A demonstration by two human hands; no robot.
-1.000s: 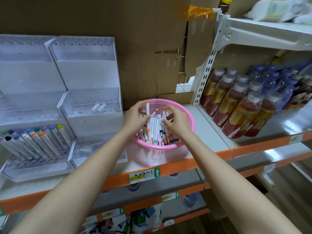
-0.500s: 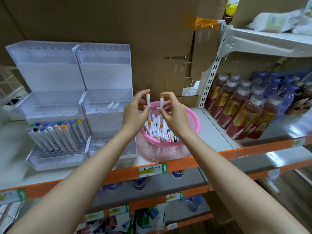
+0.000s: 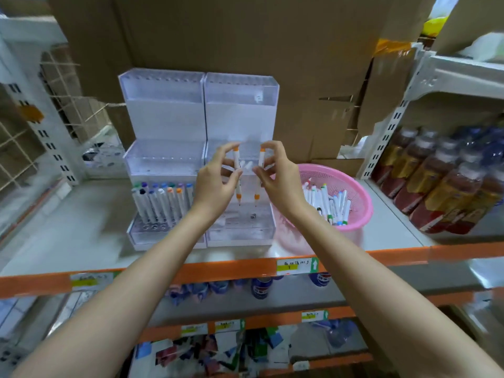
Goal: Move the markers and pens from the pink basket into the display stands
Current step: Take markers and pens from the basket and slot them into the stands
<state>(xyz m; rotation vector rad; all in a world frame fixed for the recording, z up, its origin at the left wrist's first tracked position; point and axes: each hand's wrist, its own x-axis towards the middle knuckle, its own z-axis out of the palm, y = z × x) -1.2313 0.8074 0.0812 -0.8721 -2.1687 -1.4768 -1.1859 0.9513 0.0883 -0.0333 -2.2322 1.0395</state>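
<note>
My left hand (image 3: 215,184) pinches a white pen with orange ends (image 3: 237,179), held upright. My right hand (image 3: 281,178) grips a matching orange-tipped pen (image 3: 259,175), also upright. Both pens hang tip-down over the bottom tier of the right clear display stand (image 3: 240,110), just above its holes. The left clear display stand (image 3: 163,110) carries a row of markers (image 3: 161,203) with coloured caps in its lowest tier. To the right, the pink basket (image 3: 357,192) holds several more pens and markers (image 3: 330,203).
Everything stands on a white shelf with an orange front edge (image 3: 218,268). Bottled drinks (image 3: 441,181) fill the shelf on the right. Cardboard boxes (image 3: 245,36) back the stands. A white upright post (image 3: 387,132) rises behind the basket.
Each hand has lifted one pen out of the pink basket and carried it left, over to the right display stand. The view has swung left too.
</note>
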